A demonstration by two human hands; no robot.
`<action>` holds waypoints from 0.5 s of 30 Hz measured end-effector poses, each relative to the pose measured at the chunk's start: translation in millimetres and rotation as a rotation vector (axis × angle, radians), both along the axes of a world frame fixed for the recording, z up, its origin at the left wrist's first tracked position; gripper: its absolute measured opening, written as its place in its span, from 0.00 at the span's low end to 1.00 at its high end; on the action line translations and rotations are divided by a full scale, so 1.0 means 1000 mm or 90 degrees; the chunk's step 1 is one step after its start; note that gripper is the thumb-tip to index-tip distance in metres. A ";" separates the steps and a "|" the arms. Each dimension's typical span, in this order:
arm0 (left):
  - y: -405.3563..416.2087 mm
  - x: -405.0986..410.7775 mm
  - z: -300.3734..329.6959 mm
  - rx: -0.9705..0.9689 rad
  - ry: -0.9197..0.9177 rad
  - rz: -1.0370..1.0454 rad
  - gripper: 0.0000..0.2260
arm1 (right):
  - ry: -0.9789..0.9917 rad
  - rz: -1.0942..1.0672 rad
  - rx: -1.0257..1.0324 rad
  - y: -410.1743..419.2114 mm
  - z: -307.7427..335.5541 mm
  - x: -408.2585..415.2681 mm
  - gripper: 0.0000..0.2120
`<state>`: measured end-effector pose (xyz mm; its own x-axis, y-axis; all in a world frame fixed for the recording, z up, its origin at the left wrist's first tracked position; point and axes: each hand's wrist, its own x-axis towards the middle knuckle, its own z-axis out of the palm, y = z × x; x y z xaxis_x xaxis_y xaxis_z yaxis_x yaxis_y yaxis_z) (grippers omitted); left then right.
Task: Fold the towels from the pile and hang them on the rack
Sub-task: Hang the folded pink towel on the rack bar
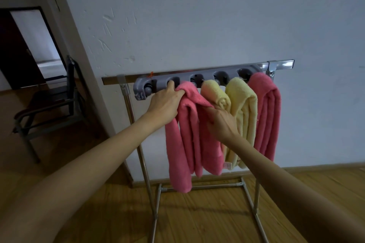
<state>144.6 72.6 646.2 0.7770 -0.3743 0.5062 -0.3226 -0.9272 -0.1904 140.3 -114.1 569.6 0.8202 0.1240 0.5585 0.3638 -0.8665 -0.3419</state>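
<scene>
**Both hands on a pink towel at the rack**

The left hand (165, 102) has its grip closed round the bunched top of a pink towel (182, 144), fingers curled over the fold right at the grey holder (195, 81), at its second slot from the left. The right hand (222, 122) pinches the same towel lower down, at a loose edge on its right side, fingers bent into the cloth. The towel hangs in long folds from the holder, its lower end near the rack's base bar.

A small white tag (227, 165) shows at the towel's lower right edge; whatever is printed on it is too small to read.

To the right hang three more towels, each touching the next: a short rolled yellow one (216, 94), a longer yellow one (244, 116) and a second pink one (265, 114) at the far slot.

The holder is fixed to the top bar of a metal rack (147, 173) standing on a wood floor (197, 219) against a pale wall (197, 16). A dark chair (49, 108) stands to the left, near a doorway (29, 45).
</scene>
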 end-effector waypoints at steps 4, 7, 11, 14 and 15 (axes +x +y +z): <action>0.003 0.004 -0.010 0.030 -0.026 -0.004 0.18 | -0.001 0.033 0.023 -0.007 -0.012 0.002 0.14; 0.007 0.002 -0.021 0.020 -0.063 -0.015 0.15 | -0.019 0.042 -0.039 -0.010 -0.021 0.002 0.19; 0.017 -0.003 -0.049 -0.067 -0.141 -0.122 0.20 | -0.025 0.047 -0.126 -0.006 -0.033 0.001 0.23; 0.024 -0.005 -0.082 -0.162 -0.185 -0.189 0.23 | -0.007 0.064 -0.117 -0.001 -0.042 0.002 0.24; 0.025 -0.006 -0.093 -0.239 -0.164 -0.190 0.23 | -0.009 0.069 -0.104 0.001 -0.045 0.003 0.23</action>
<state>138.3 97.1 553.2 0.4982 -0.3161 0.8074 -0.5683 -0.8223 0.0288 142.8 -112.9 524.1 0.7893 0.3001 0.5357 0.4612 -0.8657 -0.1946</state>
